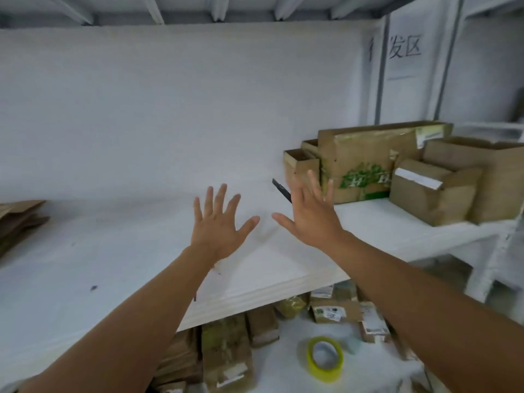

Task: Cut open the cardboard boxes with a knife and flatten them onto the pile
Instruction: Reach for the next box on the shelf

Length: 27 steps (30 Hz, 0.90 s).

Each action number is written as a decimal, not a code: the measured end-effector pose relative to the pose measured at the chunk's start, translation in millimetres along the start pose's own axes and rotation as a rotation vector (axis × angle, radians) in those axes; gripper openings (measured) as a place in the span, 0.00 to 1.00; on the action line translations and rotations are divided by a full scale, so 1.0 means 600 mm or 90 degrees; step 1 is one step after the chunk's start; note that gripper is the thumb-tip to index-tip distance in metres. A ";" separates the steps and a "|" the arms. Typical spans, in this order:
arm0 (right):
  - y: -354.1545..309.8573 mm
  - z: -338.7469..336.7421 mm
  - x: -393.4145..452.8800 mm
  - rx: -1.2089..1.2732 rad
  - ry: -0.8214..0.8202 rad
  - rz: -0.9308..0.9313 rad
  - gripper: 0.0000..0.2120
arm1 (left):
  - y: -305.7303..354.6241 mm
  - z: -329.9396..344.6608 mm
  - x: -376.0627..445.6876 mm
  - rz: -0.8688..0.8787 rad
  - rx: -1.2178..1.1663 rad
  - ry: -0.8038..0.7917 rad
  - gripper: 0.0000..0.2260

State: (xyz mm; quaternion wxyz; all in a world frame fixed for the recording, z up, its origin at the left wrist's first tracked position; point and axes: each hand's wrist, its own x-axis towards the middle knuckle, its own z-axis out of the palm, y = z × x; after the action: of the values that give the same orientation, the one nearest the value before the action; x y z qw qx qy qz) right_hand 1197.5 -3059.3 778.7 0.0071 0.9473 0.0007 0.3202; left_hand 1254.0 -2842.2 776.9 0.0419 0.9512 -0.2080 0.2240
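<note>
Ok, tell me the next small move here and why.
Probably take up the knife with the right hand. Both hands are open and hold nothing, the dark blade lies on the shelf just beyond the right fingers, and the boxes stand uncut.

On the shelf board [113, 265], flattened cardboard [19, 219] lies far left, upright boxes [397, 171] crowd the right, a knife [281, 190] just left of them — tape roll [325, 358] and parcels [226, 353] below.
</note>
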 end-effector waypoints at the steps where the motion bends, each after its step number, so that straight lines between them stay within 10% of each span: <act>1: 0.025 -0.007 -0.008 -0.020 -0.005 0.010 0.38 | 0.028 0.006 0.007 0.015 -0.008 0.003 0.42; 11: 0.197 -0.051 -0.062 -0.035 0.051 0.127 0.18 | 0.224 0.025 0.054 0.119 -0.073 0.035 0.42; 19: 0.262 -0.054 -0.090 0.069 0.013 0.172 0.24 | 0.287 0.034 0.068 0.139 -0.101 0.044 0.41; 27: 0.305 -0.092 -0.086 -0.203 0.151 0.104 0.23 | 0.318 0.032 0.083 0.150 -0.134 0.050 0.36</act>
State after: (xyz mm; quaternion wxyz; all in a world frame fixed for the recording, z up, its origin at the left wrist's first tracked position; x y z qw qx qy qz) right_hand 1122.5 -3242.1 794.0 0.1307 0.8867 -0.1262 0.4251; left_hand 1223.5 -3037.9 779.2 0.1227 0.9012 -0.3384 0.2413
